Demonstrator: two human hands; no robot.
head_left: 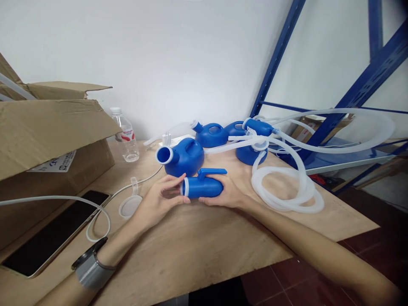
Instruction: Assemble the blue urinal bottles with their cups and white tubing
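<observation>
A small blue bottle-shaped part (204, 187) with a white ring at its left end and a blue handle on top lies sideways between my hands. My left hand (162, 193) grips its ringed end between thumb and fingers. Around its rounded right end my right hand (228, 192) is wrapped. Just behind stands a blue jug (188, 157), its wide white-rimmed mouth facing left. A translucent cap with a strap (130, 206) lies on the table left of my left hand.
A cardboard box (60, 123), phone (55, 231), cable and water bottle (129, 140) are at the left. More blue jugs (212, 135) stand behind. Coiled translucent hose (287, 189) covers the right side, beside a blue metal shelf (357, 89). The wooden table's edge (255, 272) is near me.
</observation>
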